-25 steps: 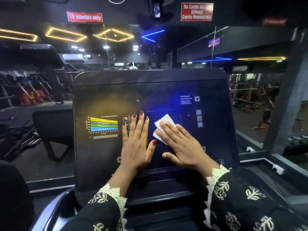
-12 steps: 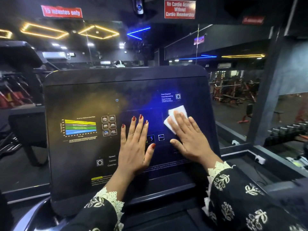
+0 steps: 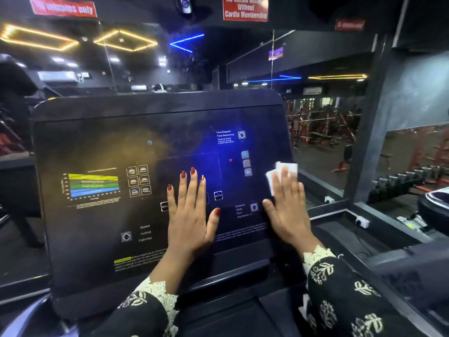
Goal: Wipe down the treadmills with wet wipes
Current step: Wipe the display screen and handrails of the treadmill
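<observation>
Two patterned black sleeves (image 3: 340,300) reach forward. The left hand (image 3: 192,215) lies flat on the middle of the treadmill panel (image 3: 97,147), fingers straight and slightly spread. The right hand (image 3: 289,210), fingers straight and close together, presses the white wipe (image 3: 274,181) against the panel's right edge. The job looks early. This one panel is mid-wipe, and its left half by the coloured chart (image 3: 93,184) shows a haze that could be glare or smears. Rails, belt and any other machines probably remain. The panel is dark, glossy and tilted. Beyond it a dim gym holds a dumbbell rack (image 3: 413,178), yellow ceiling lights (image 3: 126,40) and a red sign (image 3: 245,8).
</observation>
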{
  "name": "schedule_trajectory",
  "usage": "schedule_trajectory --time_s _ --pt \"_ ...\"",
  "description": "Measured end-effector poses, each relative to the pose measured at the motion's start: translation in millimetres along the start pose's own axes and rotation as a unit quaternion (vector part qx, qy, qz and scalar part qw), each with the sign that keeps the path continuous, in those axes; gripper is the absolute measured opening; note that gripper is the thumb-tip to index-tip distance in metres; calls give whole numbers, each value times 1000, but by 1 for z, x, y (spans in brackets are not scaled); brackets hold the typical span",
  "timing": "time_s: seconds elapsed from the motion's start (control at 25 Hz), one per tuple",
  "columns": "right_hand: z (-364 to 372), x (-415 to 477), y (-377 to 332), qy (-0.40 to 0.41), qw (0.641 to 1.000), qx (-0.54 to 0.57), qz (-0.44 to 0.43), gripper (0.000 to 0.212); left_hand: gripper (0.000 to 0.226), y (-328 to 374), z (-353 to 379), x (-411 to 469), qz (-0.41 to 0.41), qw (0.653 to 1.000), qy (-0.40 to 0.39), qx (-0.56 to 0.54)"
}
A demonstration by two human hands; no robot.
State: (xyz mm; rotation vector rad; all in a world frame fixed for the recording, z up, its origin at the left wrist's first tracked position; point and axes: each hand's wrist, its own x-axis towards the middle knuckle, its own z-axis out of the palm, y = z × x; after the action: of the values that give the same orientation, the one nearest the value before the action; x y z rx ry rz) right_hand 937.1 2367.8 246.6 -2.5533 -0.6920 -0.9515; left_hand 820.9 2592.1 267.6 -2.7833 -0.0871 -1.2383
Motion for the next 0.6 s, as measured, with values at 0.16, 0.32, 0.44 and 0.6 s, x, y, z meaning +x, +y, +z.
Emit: schedule_trajectory --time_s 0.16,0.32,0.44,0.6 --pt "6 -17 -30 -1 998 36 42 87 72 3 3 -7 9 1000 -10 4" --pt "10 -30 -21 -24 991 -22 -131 81 71 3 5 -12 16 1000 -13 7" --pt "10 -23 -14 16 995 62 75 83 71 2 5 -18 27 999 -19 15" --pt "16 -40 -60 -24 997 50 -54 88 71 -3 3 -26 50 999 -19 10"
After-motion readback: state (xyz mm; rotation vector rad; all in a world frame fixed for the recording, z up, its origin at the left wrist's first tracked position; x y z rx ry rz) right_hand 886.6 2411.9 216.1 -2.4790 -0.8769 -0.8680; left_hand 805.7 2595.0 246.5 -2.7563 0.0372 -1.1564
